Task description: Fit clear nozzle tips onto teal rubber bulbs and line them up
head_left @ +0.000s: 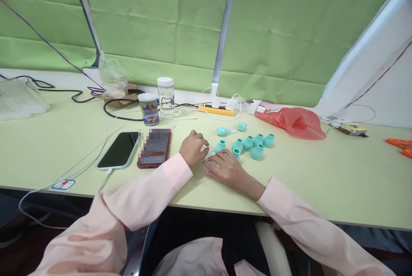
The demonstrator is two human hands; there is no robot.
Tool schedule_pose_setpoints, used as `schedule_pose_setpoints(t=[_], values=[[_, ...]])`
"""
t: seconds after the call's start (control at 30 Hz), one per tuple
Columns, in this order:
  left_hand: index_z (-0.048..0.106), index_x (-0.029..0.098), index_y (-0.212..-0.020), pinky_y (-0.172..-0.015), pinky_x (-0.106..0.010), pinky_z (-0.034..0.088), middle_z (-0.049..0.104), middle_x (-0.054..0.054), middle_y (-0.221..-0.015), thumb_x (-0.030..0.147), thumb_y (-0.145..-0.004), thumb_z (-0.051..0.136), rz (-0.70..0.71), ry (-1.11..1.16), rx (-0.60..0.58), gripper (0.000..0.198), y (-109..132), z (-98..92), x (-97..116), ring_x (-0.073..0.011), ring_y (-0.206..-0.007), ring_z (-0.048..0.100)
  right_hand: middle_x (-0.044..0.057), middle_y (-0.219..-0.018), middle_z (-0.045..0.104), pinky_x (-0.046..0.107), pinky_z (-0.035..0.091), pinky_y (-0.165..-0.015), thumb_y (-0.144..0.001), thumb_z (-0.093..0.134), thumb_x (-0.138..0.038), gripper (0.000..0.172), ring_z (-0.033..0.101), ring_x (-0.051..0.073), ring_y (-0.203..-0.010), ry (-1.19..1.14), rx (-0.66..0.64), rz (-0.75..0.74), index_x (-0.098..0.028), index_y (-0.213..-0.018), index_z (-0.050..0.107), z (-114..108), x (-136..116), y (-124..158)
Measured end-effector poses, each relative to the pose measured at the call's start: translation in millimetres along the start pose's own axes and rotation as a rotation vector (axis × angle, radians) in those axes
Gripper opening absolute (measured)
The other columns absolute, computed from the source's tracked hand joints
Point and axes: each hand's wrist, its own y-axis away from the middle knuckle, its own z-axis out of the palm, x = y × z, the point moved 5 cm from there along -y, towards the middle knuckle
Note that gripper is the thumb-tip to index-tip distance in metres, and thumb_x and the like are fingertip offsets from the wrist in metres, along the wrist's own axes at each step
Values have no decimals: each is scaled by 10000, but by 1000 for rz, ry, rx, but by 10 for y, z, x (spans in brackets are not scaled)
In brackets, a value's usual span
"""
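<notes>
My left hand (194,148) is curled, thumb and fingers bent in toward a small translucent piece (210,153) on the table. My right hand (230,168) lies low beside it, palm down, its fingers half bent over more of the same clear material. The pieces are so small and so covered by my fingers that I cannot tell whether either hand is truly gripping one or just touching it.

I'd judge the step in hand to be fine fingertip work on these clear pieces, both hands together. What the next move calls for, I think, is a light, sure pinch and a right wrist kept off the teal bulbs.

Those bulbs start just beyond my fingers: seven stand with open necks upward, the nearest teal bulb (220,146) just past the clear piece, and another partly behind my right hand. Farther back, a teal bulb with a pale tip (222,131) lies on its side, and a smaller-looking teal bulb (242,126) is near it.

To my left are a dark-screened phone (118,151) and a red-edged phone (157,147). Beyond them stand a printed cup (149,110) and a white-lidded jar (166,95). A yellow power strip (216,112) and a red plastic bag (296,122) lie along the back.
</notes>
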Motion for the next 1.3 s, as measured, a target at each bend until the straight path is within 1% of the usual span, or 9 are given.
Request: schedule_pose_setpoints(t=[0.17,0.33,0.63,0.8,1.03,1.1,1.17,1.23,1.3], values=[[640,169,-816,-675,-307,390,567,-102,-796,226,-738,403,-8,-191,-170,256,14,134,-37,-217,-838,430,69,-852,524,320,302,-669,-815,353,-237,194,428,176,-792,-30,-135,72,-188,-919,510,158,-12,-24],[614,194,-860,-634,-287,395,560,-101,-817,190,-757,351,-72,-253,-248,282,32,151,-65,-216,-852,444,84,-908,496,323,301,-663,-799,385,-282,196,400,196,-828,-24,-164,162,-200,-915,520,225,76,-52],[538,189,-954,-607,-296,414,543,-95,-866,175,-763,311,-95,-247,-244,297,53,143,-55,-221,-855,455,100,-978,471,377,288,-691,-788,379,-349,238,368,237,-878,45,-201,197,-180,-890,512,245,122,-141],[487,182,-1016,-624,-291,415,541,-90,-886,188,-777,294,-124,-236,-209,307,28,81,-58,-215,-887,448,113,-967,468,404,283,-715,-768,387,-408,299,359,246,-891,2,-179,157,-165,-903,499,163,83,-153],[481,197,-1010,-641,-296,404,535,-77,-904,222,-796,269,-100,-226,-177,303,27,10,-7,-200,-875,454,109,-924,491,411,278,-732,-755,400,-412,306,379,243,-882,-35,-135,144,-161,-891,513,97,48,-121],[475,202,-1013,-641,-288,400,537,-69,-907,223,-797,264,-92,-211,-136,303,25,-16,7,-194,-874,453,100,-928,502,406,276,-748,-749,410,-410,305,392,231,-879,-54,-70,143,-167,-897,521,6,123,-121],[476,205,-1005,-631,-283,396,543,-61,-900,223,-796,260,-79,-199,-110,301,26,-29,27,-190,-869,458,88,-917,518,392,279,-763,-754,418,-371,272,412,215,-865,-58,19,180,-170,-897,532,-130,307,-138],[489,203,-982,-613,-280,391,552,-57,-884,234,-788,272,-59,-189,-102,293,31,-27,56,-190,-857,467,86,-906,532,372,292,-760,-776,396,-296,230,436,204,-858,-41,76,310,-167,-900,540,-248,630,-168],[513,191,-929,-590,-277,383,561,-57,-854,274,-763,322,-32,-185,-105,266,40,-20,93,-196,-838,476,89,-903,543,338,327,-724,-789,362,-252,248,456,204,-865,-56,6,475,-160,-947,529,-252,1030,-200]])
